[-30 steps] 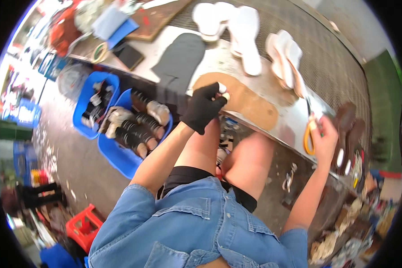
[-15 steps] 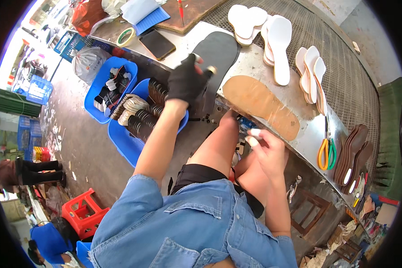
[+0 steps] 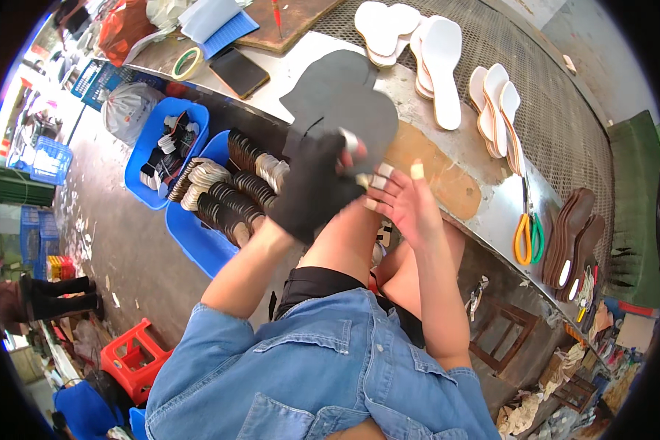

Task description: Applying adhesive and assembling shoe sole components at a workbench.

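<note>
- While the left hand [image 3: 312, 187], which wears a black fabric glove, has its fingers curled closed around the lower edge of a dark grey flat shoe-upper piece [image 3: 345, 103], the piece stands up in front of the metal table [image 3: 484, 213].
- The right hand [image 3: 407, 205] is bare, with pale tape on its fingertips [image 3: 416, 170]; the fingers are spread open and touch the glove, and I cannot tell if they grip anything.
- Just behind the hands, a tan flat insole [image 3: 444, 176] lies on the table.
- Further right are scissors with orange and green handles [image 3: 526, 235] and dark brown soles [image 3: 568, 238].
- 2 blue plastic bins [image 3: 198, 235] with stacked parts stand on the floor at the left.
- White insoles [image 3: 440, 66] lie on the far mesh surface.
</note>
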### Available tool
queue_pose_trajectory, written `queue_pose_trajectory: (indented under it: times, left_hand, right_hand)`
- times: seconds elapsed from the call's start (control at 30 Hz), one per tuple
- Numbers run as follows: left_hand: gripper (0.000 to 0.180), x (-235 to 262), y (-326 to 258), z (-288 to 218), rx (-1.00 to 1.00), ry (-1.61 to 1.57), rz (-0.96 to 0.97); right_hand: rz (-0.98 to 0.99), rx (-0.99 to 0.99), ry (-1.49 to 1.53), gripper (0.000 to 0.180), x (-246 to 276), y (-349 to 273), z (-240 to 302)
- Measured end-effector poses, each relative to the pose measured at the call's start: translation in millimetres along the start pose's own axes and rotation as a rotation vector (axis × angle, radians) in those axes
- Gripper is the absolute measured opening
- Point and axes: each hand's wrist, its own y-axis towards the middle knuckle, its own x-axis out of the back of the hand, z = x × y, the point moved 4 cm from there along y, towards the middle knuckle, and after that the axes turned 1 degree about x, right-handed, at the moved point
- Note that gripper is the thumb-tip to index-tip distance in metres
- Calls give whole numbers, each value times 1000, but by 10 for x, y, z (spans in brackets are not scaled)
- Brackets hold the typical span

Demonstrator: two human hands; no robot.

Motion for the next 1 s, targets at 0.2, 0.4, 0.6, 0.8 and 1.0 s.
queue_pose_trajectory:
  times: [0.2,0.4,0.6,0.8,1.0]
  left_hand:
    - [23,-190,-433,23,115,-357,179]
    - [25,-635,-137,-242,644,-1191,371]
    - [13,-959,-14,-632,198,-930,36]
    - [39,-999,-188,-1087,-175,-593,-80]
    - [25,-948,-64,-860,253,-1087,-15]
  right_hand:
    - [-227,339,-180,32,364,-184,155]
    - [-150,527,-482,36,355,-853,502]
    - [-783,867,-926,28,546,-1349,761]
    - [-652,738,-906,15,-97,-1315,840]
    - [100,664,274,20,285,-1248,818]
